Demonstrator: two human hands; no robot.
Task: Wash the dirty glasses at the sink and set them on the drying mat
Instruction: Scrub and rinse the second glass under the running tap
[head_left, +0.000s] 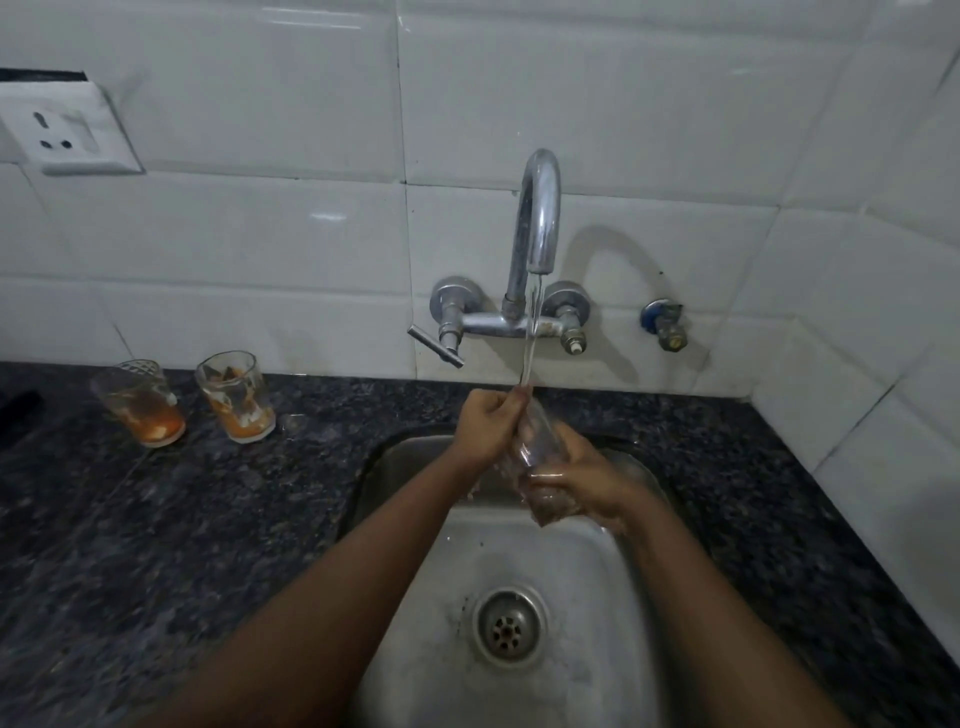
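Note:
Over the steel sink (582, 613) I hold a clear glass (537, 447) tilted under the running stream from the chrome tap (540, 218). My right hand (587, 480) grips the glass around its base. My left hand (485, 423) pinches the rim at the top, where the water lands. Two dirty glasses with orange residue stand on the dark granite counter (156, 519) to the left: one (140, 405) farther left, the other (236, 397) beside it. No drying mat is in view.
A white tiled wall rises behind the sink, with a power socket (62, 132) at upper left. The tap lever (435, 346) sticks out left of the spout, and a small valve (665, 325) sits to its right. The drain (508, 629) lies below my arms.

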